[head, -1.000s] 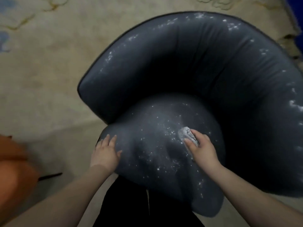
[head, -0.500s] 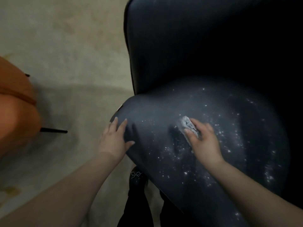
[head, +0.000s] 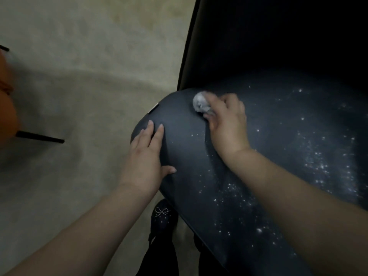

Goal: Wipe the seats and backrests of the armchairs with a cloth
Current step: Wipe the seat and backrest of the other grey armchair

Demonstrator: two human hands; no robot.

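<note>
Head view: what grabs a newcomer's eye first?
The white specks scattered over the dark grey padded armchair seat, thickest at right. Near the seat's upper left edge, the right hand grips a crumpled pale grey cloth; the left hand rests flat on the front-left edge.

Single head-worn view, looking steeply down and forward from close above the dark armchair seat (head: 199, 166). Both forearms enter from the bottom edge. Seat fills the right and centre; beige floor (head: 89, 76) takes the left; the backrest (head: 278, 36) rises at top right.
</note>
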